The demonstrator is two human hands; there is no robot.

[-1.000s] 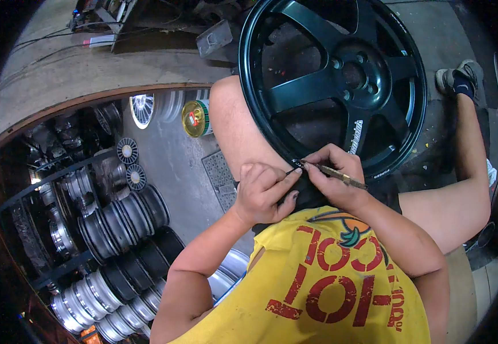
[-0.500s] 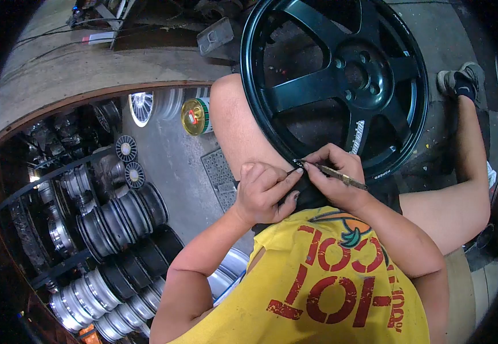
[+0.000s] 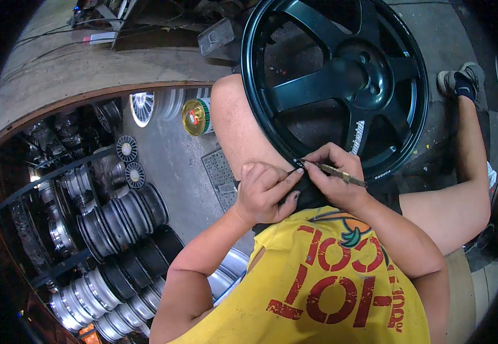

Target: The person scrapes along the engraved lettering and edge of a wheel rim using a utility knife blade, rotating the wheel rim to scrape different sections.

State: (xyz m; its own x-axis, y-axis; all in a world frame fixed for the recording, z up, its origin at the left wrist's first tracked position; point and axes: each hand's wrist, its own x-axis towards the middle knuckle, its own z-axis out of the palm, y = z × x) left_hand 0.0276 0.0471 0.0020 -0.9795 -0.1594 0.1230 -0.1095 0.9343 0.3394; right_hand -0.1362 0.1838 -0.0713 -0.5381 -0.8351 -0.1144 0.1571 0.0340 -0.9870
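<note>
A dark green wheel rim (image 3: 312, 86) with white lettering leans across my lap. My right hand (image 3: 338, 175) pinches a thin, worn, pen-like tool (image 3: 343, 174), its tip at the rim's lower left edge beside small white marks. Close to that tip, my left hand (image 3: 265, 192) has its fingers curled, with the index finger reaching to the rim's edge. Something thin and dark shows at its fingertips, too small to make out.
A green and gold can (image 3: 195, 117) stands on the floor left of my knee. Many rims (image 3: 124, 221) are stacked on a rack at the left. A wooden board (image 3: 88, 77) spans the upper left, near a metal container (image 3: 215, 38).
Both hands stay almost in place at the rim's edge. The view has shifted very slightly.
</note>
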